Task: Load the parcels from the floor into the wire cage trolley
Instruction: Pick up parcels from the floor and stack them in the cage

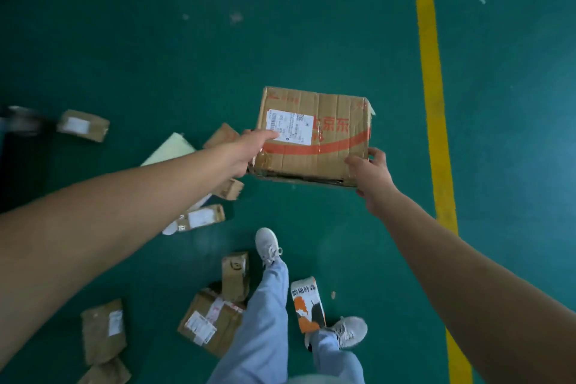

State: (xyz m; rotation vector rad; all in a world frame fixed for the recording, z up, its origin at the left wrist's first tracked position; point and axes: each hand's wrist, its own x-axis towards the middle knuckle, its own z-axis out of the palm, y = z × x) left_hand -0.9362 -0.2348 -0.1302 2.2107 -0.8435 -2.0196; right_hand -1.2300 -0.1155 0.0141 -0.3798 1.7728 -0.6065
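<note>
A brown cardboard box [324,137] with a red stripe and a white label is held above the green floor between both hands. My left hand [249,150] grips its left edge, thumb lying across the label. My right hand [372,176] grips the near right corner, fingers curled round the side. Several smaller parcels lie on the floor: a brown one [82,125] at the left, a taped one [199,218], an upright one [235,276], a flat box [210,319], a padded bag [104,330] and an orange-and-white carton [308,305]. No wire cage trolley is in view.
My legs in light blue trousers and grey shoes [268,246] stand among the parcels. A yellow floor line [431,103] runs along the right. A dark wheeled object [21,120] sits at the left edge. A pale flat packet [170,150] lies under my left arm.
</note>
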